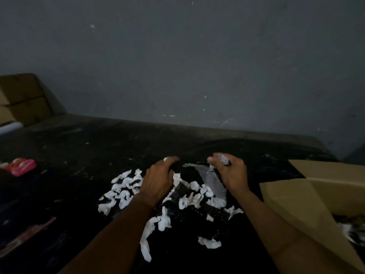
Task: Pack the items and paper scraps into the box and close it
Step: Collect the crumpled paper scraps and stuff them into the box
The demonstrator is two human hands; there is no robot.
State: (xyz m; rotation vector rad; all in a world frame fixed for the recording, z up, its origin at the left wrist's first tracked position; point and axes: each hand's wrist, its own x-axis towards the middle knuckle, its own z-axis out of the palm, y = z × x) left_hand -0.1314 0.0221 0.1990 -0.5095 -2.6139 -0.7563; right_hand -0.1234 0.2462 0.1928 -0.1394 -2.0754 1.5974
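A heap of white paper scraps (126,192) and black pieces lies on the dark table (83,147) in front of me. My left hand (158,180) reaches into the heap, fingers curled around scraps at its far edge. My right hand (230,172) is curled around a bunch of white and clear scraps just above the heap's right side. The open cardboard box (296,196) stands at the right, flaps up, with some scraps inside at its lower right.
A pink and red packaged item (21,166) lies at the table's left edge. Another flat packet (25,236) lies at the lower left. Stacked cardboard boxes (21,99) stand at the back left against the grey wall.
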